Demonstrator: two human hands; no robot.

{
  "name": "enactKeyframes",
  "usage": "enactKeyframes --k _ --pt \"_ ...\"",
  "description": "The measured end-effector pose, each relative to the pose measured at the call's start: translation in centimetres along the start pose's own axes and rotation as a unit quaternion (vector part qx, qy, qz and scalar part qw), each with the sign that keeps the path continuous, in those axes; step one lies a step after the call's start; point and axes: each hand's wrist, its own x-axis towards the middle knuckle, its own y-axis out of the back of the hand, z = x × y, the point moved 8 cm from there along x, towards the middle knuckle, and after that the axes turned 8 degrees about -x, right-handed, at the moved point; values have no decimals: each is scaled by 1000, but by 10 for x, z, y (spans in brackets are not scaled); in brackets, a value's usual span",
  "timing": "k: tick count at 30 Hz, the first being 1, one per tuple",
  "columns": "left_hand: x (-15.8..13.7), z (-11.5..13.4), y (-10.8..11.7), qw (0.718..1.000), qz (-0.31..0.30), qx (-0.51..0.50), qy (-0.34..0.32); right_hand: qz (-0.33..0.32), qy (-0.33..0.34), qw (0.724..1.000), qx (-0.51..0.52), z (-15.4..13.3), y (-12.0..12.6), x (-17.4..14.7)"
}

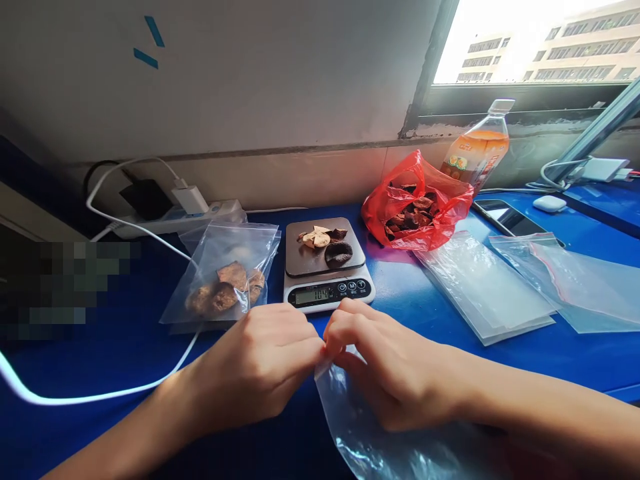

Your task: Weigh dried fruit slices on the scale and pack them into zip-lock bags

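Observation:
My left hand [273,363] and my right hand [385,370] meet in front of a small digital scale [327,301]. Both are closed, pinching the upper edge of a clear plastic bag [345,407] that hangs down toward me; the fingertips of the left are mostly hidden. On the scale's metal plate lie pale dried slices [317,237] and a dark curled dried piece [339,254]. Its display seems to read 104. Left of the scale rests a clear zip bag [233,230] holding several brown dried pieces [225,293].
Behind right, a red plastic bag [373,207] stands open with dark dried pieces [413,217], beside a bottle of orange drink [483,150]. Flat clear bags [490,293], a phone [515,220] and a white earbud case [549,203] lie rightward. A white cable [100,400] crosses the blue table from a power strip [223,212].

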Motion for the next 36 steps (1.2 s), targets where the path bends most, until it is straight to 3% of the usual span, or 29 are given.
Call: enactKeyframes --k 5,8,12,17,22,26,32,36 --pt "0 -17 4 997 -56 -38 46 -44 10 999 4 -8 3 1" --pt "-3 -26 6 975 -94 -161 121 -71 8 997 -32 -10 4 1" --pt "-7 -23 12 936 -70 -287 194 -67 28 994 -85 -11 1 1" --pt "-11 -22 6 919 -70 -274 274 -62 11 993 -98 -6 -3 2" --pt "-9 -25 1 930 -73 -225 281 -68 -20 996 -59 -6 -3 2" --pt "-6 -24 2 952 -84 -173 239 -54 -65 996 -7 -1 1 2" --pt "-7 -20 0 971 -103 -104 190 -159 -97 981 -60 5 -9 1" --pt "-6 -20 -5 970 -90 -112 195 -145 -86 982 -80 3 -13 2"
